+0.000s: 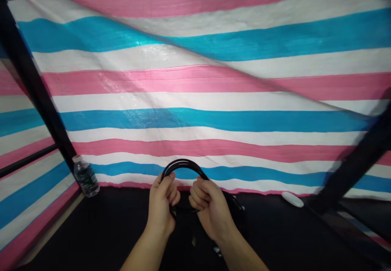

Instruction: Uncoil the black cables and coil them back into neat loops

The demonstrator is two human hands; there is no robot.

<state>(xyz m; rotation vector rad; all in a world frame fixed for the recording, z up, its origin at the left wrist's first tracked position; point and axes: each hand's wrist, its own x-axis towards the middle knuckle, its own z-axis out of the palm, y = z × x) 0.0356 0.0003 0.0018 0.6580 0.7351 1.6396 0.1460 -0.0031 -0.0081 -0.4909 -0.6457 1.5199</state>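
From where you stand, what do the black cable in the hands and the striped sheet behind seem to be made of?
The black cable looks like rubber or soft plastic with a dull finish, since it bends in smooth loops. The striped sheet seems to be plastic tarpaulin: its surface shines where light falls on it.

**Left hand (pixel 161 206) and right hand (pixel 209 210) hold a black cable coil (pixel 183 163)**

The coil makes a loop between the hands, near the back edge of the black bench (pixel 122 232). A water bottle (pixel 86 177) stands at the back left corner, and a white oval object (pixel 292 199) lies at the back edge, before a striped tarpaulin (pixel 195 118).
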